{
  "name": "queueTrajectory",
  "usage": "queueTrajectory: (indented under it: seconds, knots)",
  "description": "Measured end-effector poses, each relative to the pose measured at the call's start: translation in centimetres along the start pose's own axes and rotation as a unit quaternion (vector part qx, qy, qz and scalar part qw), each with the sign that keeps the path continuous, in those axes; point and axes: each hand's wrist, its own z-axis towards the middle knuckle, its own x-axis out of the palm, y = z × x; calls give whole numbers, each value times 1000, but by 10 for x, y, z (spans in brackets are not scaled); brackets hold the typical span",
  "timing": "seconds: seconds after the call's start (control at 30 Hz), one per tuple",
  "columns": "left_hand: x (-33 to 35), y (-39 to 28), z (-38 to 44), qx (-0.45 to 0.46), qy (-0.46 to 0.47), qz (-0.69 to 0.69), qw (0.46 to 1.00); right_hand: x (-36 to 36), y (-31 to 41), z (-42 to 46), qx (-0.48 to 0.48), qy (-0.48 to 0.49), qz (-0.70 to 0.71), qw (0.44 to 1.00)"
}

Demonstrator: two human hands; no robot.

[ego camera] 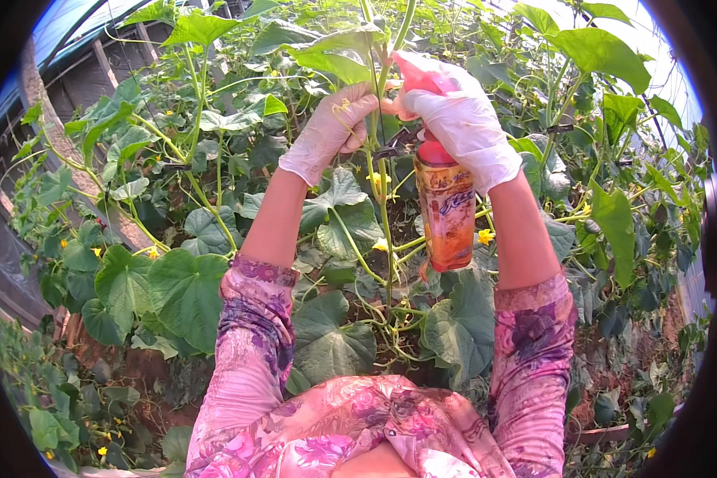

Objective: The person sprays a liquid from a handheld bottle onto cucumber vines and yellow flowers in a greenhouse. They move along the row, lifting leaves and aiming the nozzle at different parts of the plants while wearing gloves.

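Observation:
My left hand [333,130], in a thin white glove, is curled at the upright green stem of a cucumber vine [383,206]. Its fingertips are partly hidden there, and a curly tendril lies over the glove. On the other side of the stem, my right hand [469,122], gloved too, grips the neck of a spray bottle [447,209] with a pink-red head. The bottle hangs nearly upright and has an orange printed label bearing writing. Below my hands, a small black clip [387,151] sits on the stem beside a thin dark string.
Broad cucumber leaves [188,296] and yellow flowers [486,236] crowd around the stem. Further vines [552,113] climb on the right. A slanting post [66,131] and a dark wall stand at the left. Bare soil [143,373] shows low down.

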Motion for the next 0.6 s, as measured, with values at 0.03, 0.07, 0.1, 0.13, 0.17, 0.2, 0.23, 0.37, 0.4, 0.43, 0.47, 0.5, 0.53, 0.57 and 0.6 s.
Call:
queueTrajectory:
  seconds: [0.03,0.07,0.1,0.13,0.17,0.2,0.23,0.37,0.4,0.43,0.47,0.5,0.53,0.57,0.6]
  knots:
    - [2,-3,0,8,3,14,1000,1,0,1,3,-2,-28,1000]
    - [5,-7,0,8,12,38,999,0,3,-3,11,-5,-35,999]
    - [4,-5,0,23,10,27,999,0,12,-10,16,-4,-43,999]
    - [4,-3,0,37,8,16,999,0,17,-15,22,-4,-50,999]
    - [5,-1,1,51,6,4,999,2,19,-19,14,-13,-57,998]
    - [11,-2,-2,29,-32,-24,999,3,18,-24,8,-23,-61,998]
    - [12,2,-2,39,-49,-57,996,4,17,-27,2,-33,-66,997]
    - [18,12,1,58,-126,-123,983,7,12,-29,-121,-41,-212,969]
    - [21,13,4,50,-143,-156,976,8,13,-29,-115,-46,-197,973]
    - [23,13,6,41,-159,-189,968,9,16,-30,-108,-50,-181,976]
    - [24,12,6,35,-154,-199,967,11,18,-30,-102,-55,-165,979]
    - [25,13,6,41,-162,-185,968,14,21,-30,-101,-58,-177,977]
    - [26,13,6,47,-170,-172,969,16,25,-30,-100,-61,-188,975]
    - [27,13,5,52,-179,-159,970,20,29,-29,-99,-64,-199,973]
    - [29,10,2,40,-186,-158,969,24,31,-29,-116,-82,-232,962]
